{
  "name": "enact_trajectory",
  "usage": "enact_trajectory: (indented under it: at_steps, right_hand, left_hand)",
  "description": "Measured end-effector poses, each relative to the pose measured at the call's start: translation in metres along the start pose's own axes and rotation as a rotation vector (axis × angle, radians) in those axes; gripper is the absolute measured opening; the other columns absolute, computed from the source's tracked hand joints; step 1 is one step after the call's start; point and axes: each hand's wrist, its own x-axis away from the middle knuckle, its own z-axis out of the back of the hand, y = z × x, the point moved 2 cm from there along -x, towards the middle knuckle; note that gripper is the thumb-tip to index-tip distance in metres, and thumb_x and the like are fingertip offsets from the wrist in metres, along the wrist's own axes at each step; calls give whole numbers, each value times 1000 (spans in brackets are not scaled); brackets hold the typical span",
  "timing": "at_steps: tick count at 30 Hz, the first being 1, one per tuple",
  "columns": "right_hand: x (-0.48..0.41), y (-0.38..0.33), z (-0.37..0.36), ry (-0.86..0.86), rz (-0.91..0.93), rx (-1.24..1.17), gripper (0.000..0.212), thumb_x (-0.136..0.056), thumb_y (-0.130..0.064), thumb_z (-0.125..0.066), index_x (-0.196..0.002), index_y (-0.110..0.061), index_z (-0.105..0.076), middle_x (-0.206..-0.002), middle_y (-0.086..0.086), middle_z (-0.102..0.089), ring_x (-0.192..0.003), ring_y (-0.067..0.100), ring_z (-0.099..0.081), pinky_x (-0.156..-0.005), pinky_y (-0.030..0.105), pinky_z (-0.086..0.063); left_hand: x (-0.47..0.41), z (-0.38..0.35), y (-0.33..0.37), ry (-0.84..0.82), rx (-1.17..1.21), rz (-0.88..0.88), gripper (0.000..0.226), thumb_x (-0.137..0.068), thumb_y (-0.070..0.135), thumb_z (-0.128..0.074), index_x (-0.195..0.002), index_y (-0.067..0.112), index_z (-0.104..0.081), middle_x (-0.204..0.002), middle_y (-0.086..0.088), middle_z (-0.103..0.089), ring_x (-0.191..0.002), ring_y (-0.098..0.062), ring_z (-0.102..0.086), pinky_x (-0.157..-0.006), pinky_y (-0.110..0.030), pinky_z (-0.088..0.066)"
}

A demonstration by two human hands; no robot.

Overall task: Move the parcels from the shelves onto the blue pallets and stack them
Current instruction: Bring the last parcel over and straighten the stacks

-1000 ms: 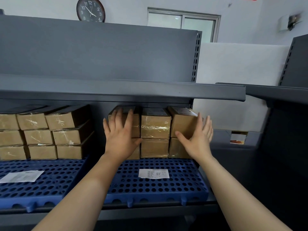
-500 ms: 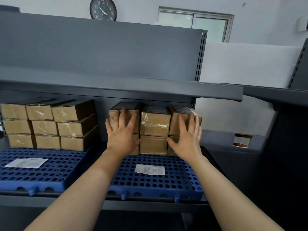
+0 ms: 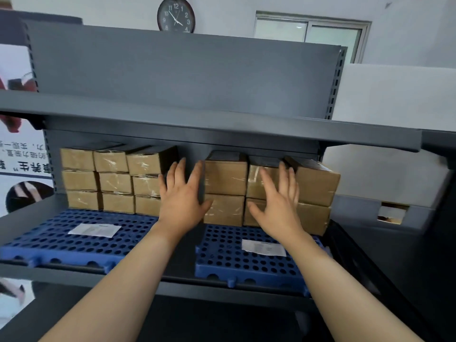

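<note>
As the left hand (image 3: 181, 201) flanks the parcels (image 3: 225, 178), the right hand (image 3: 278, 206) fronts them.

I see a dark grey metal shelf (image 3: 148, 283) carrying two blue perforated pallets side by side, with a strip of bare shelf between them. Left pallet (image 3: 49, 243): left stack (image 3: 116, 181) of brown parcels at the back, three high, three across; white paper slip (image 3: 95, 229) flat nearer the front. Right pallet (image 3: 246, 270): right stack (image 3: 225, 188) at the back, two high, three across, rightmost column angled; second slip (image 3: 264, 248) in front. Upper shelf (image 3: 222, 124) overhangs both stacks.
</note>
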Motion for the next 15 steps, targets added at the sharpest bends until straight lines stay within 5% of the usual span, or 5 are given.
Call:
enact_trajectory:
  at_steps: [15]
  right_hand:
    - [-58, -205, -98, -42, 36, -185, 90, -86, -28, -69, -151, -37, -7, -160, 10, 4, -146, 32, -4, -119, 47, -13]
  left_hand:
    - [-35, 38, -228, -122, -154, 97, 104, -77, 54, -68, -151, 30, 1, -157, -13, 1, -144, -37, 4, -110, -65, -10]
